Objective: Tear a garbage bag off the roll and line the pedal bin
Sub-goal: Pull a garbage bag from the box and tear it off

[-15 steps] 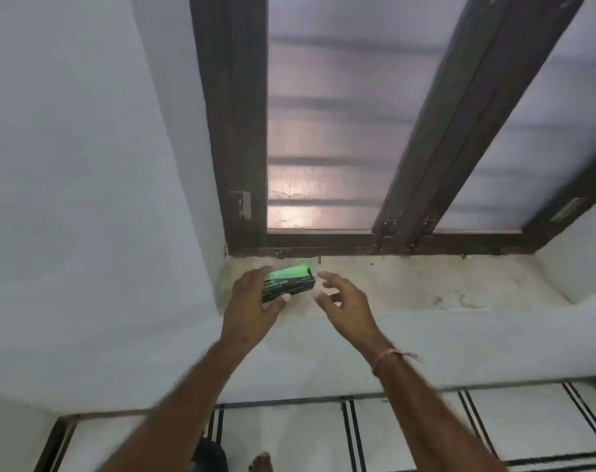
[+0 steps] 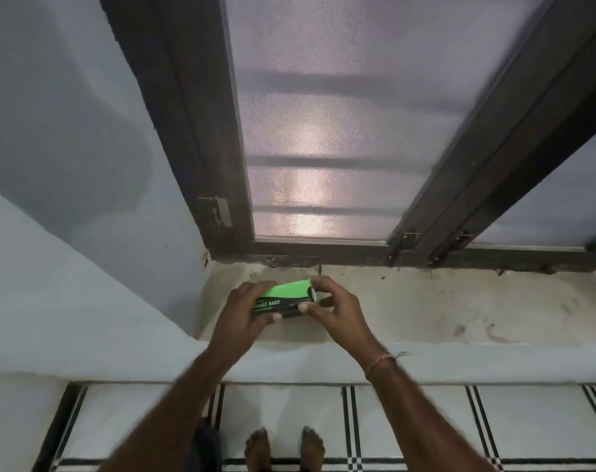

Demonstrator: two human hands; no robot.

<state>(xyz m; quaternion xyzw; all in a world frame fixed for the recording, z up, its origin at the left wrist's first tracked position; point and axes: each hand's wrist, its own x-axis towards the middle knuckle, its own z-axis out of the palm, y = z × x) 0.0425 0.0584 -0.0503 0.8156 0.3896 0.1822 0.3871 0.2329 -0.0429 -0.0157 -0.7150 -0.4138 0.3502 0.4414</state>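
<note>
Garbage bag box point(image 2: 284, 299) on window sill point(image 2: 426, 308), just below window frame corner. Left hand point(image 2: 247, 310), right hand point(image 2: 330, 306) both clamped on box ends. Likely light, stiff cardboard; open from end flap.

Both arms reach forward and up, forearms converging. The left hand point(image 2: 243, 310) wraps the box point(image 2: 284, 298) from its left end, thumb pressed on the near face, fingers over the top. The right hand point(image 2: 337, 306) clasps the right end, thumb on the front, fingers curled over the far edge. A thin thread band point(image 2: 380, 364) circles the right wrist. Bare feet point(image 2: 284, 446) show below.
</note>
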